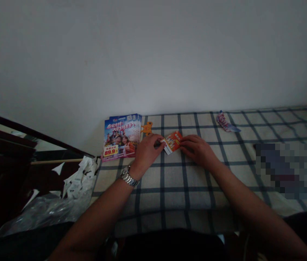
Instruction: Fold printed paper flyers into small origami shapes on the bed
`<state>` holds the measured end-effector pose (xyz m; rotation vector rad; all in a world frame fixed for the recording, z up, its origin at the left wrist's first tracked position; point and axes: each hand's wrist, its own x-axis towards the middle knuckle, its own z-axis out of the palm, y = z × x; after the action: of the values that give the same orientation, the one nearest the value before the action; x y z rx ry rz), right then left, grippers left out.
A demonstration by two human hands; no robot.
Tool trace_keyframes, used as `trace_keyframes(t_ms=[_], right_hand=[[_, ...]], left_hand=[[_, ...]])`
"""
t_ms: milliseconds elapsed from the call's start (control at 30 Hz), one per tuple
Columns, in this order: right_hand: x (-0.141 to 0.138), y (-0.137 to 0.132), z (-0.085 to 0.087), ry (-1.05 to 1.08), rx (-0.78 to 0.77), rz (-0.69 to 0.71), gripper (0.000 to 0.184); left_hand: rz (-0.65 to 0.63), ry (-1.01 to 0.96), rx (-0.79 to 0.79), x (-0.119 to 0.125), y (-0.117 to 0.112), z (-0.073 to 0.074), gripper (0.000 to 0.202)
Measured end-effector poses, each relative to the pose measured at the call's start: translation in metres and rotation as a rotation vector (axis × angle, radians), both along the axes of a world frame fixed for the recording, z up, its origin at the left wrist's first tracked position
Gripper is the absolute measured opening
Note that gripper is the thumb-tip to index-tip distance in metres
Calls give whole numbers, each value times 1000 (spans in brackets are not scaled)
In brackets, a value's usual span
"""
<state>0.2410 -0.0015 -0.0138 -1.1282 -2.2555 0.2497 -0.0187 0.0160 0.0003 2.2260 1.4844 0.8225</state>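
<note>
Between my two hands is a small orange-and-white printed paper (173, 141), held at a slant just above or on the checked cloth. My left hand (148, 149), with a metal watch on its wrist, pinches the paper's left edge between thumb and fingers. At the opposite edge, my right hand (197, 148) has its fingers pressed together on the right side. A stack of blue-and-pink flyers (119, 136) lies left of my left hand, beside the wall. Behind that hand shows an orange bear-shaped figure (146, 127), partly covered.
A checked cloth (199, 177) covers the long surface against the white wall (153, 58). A twisted, folded printed paper (224, 123) lies at the back right. Torn white paper (80, 177) and clear plastic (47, 210) are heaped at lower left. A blurred-out patch hides something at right.
</note>
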Motion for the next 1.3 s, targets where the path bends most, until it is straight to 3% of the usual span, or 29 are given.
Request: trace_keyframes(t_ms=[167, 367, 467, 667, 867, 1300], right_hand=[[1, 0, -2, -10, 4, -19, 19], [2, 2, -5, 7, 24, -5, 20], [4, 3, -5, 11, 26, 4, 25], [5, 3, -4, -11, 28, -5, 33], [6, 1, -2, -40, 22, -13, 28], [10, 3, -7, -26, -26, 9, 29]], left_hand=[[-84, 68, 109, -1, 2, -5, 19], [-477, 106, 208, 0, 1, -8, 24], [-565, 151, 205, 0, -1, -7, 26], [-554, 230, 162, 3, -9, -4, 36], [-486, 328, 167, 10, -19, -1, 40], [-512, 398, 193, 14, -24, 2, 50]])
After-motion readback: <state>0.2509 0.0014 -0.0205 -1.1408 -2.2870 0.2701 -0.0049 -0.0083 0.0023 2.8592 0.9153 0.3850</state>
